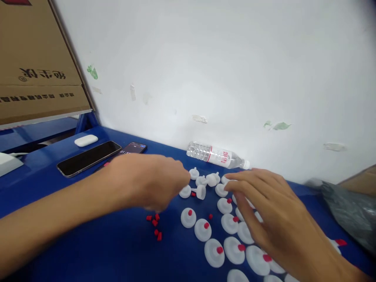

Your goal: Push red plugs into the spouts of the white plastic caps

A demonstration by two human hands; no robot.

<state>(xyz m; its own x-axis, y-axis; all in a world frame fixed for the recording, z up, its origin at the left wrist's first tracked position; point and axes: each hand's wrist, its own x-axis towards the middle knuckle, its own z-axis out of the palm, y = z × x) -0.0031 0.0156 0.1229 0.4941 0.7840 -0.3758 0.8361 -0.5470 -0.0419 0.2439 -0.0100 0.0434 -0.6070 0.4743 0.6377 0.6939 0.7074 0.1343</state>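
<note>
My left hand (pixel 152 180) is curled over the blue table, its back toward me and its fingertips hidden; I cannot make out what it holds, if anything. Just below it lie several small red caps (pixel 154 223). White discs with short spouts (pixel 194 173) lie loose beyond its knuckles, one tipped on its side (pixel 201 192). My right hand (pixel 264 207) reaches over the other discs, fingers stretched and thumb apart. Its fingertips are at a white disc (pixel 221 190) without a red cap. Several discs with red caps on their spouts (pixel 214 253) stand in rows beneath and beside this hand.
A clear plastic bottle (pixel 217 154) lies along the white wall. To the left are a black phone (pixel 89 158), a second phone (pixel 133 148) showing a timer, and a white case (pixel 86 140). A cardboard box (pixel 38 58) stands back left; a grey plastic bag (pixel 348 211) lies right.
</note>
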